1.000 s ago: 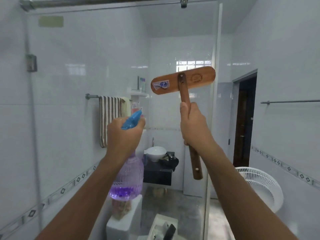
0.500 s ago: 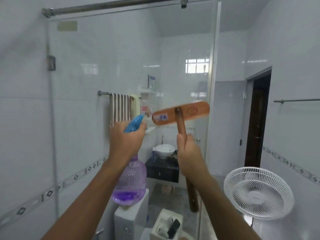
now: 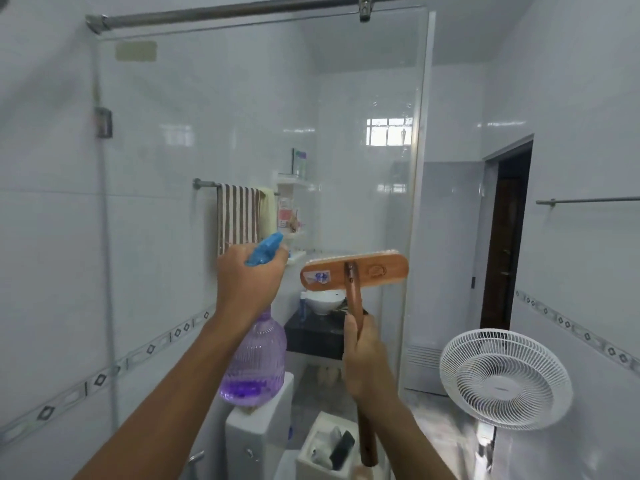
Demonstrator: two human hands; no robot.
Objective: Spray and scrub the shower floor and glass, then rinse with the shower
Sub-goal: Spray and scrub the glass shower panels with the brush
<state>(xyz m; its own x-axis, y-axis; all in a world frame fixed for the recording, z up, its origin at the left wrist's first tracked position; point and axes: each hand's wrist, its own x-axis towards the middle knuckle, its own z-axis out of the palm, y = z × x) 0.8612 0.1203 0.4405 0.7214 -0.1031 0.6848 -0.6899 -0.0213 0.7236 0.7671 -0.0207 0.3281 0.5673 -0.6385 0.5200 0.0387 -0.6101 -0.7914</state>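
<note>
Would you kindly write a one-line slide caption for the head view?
Left hand grips a purple spray bottle; right hand holds a wooden brush facing the shower glass.

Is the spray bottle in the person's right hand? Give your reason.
No, the left hand grips the spray bottle; the right hand holds the wooden brush by its handle.

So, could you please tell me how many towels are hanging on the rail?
2: a striped towel on the left-wall rail, and a pale yellow towel just right of it. Others may be hidden behind them.
</note>
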